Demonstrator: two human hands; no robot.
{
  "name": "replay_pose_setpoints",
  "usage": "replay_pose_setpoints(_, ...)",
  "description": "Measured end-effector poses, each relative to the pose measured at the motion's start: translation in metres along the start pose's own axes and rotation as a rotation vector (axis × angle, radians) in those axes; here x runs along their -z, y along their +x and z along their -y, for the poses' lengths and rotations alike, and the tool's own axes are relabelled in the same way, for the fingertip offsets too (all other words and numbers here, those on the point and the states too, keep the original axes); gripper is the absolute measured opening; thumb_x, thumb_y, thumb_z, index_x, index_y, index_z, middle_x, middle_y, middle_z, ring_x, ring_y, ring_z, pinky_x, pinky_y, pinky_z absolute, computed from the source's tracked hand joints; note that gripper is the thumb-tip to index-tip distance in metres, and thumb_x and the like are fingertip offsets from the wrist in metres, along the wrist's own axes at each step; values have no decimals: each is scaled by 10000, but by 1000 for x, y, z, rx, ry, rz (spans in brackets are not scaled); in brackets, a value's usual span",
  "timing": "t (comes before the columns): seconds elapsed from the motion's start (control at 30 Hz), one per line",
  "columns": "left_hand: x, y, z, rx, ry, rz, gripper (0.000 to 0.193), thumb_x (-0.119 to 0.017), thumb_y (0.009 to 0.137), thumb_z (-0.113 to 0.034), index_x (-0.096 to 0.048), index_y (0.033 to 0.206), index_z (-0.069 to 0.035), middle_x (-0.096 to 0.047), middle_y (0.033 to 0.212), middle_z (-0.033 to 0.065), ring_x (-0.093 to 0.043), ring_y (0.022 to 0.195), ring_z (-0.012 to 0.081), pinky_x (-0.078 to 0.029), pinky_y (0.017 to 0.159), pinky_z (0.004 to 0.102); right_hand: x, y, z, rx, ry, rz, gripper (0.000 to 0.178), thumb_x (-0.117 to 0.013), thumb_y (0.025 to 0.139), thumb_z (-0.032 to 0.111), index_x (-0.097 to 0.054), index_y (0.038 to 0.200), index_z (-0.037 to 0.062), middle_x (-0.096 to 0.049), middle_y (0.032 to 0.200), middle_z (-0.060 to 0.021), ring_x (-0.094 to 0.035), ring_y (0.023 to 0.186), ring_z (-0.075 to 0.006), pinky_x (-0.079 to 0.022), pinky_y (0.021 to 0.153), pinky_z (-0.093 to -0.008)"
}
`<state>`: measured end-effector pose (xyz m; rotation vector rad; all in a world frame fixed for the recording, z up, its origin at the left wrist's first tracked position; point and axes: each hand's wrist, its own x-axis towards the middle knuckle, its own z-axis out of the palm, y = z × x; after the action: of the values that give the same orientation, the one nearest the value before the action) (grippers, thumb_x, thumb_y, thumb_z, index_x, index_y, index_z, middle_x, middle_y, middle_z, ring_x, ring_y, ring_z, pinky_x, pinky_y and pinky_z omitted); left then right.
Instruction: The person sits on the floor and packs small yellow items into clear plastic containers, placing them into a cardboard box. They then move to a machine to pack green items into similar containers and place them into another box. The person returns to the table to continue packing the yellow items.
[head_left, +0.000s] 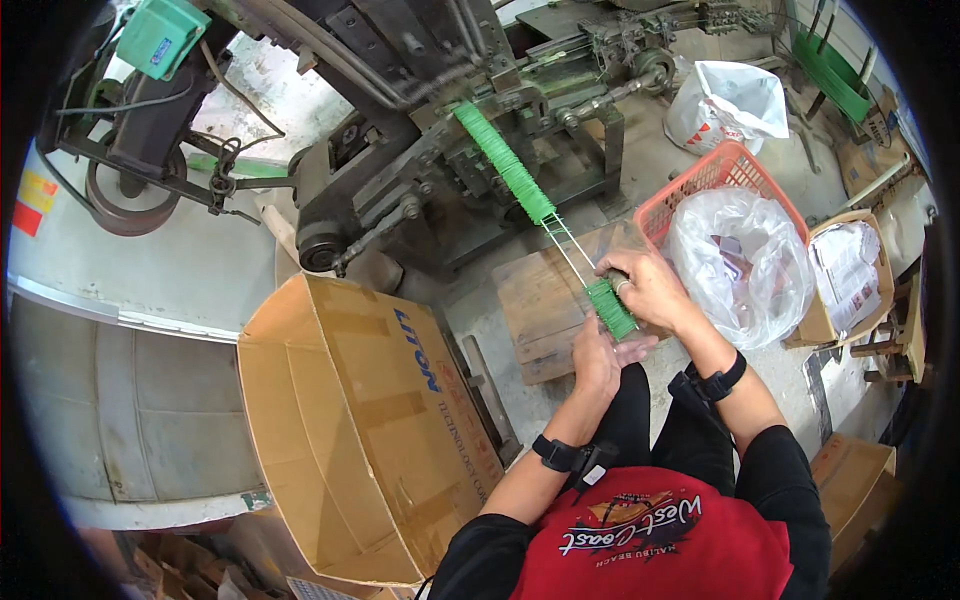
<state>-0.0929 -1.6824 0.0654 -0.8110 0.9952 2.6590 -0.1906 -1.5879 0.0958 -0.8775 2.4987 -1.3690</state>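
At the near end of the metal rails (pixel 576 243), my left hand (pixel 597 357) is cupping and my right hand (pixel 648 288) is gripping the green stack (pixel 611 309); uneven squeezing could be buckling it, spilling it beneath the rails.

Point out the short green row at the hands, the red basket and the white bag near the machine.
Green row (pixel 610 309): head view, middle of its upper face.
Red basket (pixel 685 187): head view, far-left wall below the rim.
White bag (pixel 693 113): head view, outer front side.
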Motion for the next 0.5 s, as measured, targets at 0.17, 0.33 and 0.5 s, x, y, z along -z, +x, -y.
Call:
replay_pose_setpoints(0.17,-6,2,-2,-103,18,-127,421,-278,963,-391,-449,1126,-43,-595,972,105,-642,782,244,-557,504,346,1,-7,10,80,-87,40,225,-461,681,-33,-601,855,-12,-605,799,-198,-597,791,-354,-453,714,-408)
replay_pose_setpoints(0.33,3,10,-4,-89,58,-105,407,-281,964,-410,-461,1125,-83,-606,969,59,-626,822,200,-555,556,366,-5,-16,10,1,-12,-45,236,-475,671,-37,-604,865,-2,-611,838,-192,-587,827,-361,-456,724,-405)
replay_pose_setpoints(0.5,2,11,-4,-16,61,-130,396,-302,961,-415,-473,1113,-92,-605,958,59,-622,811,192,-547,573,375,-7,-24,6,57,-90,-50,265,-505,655,-16,-617,893,24,-614,860,-179,-583,838,-357,-463,717,-411)
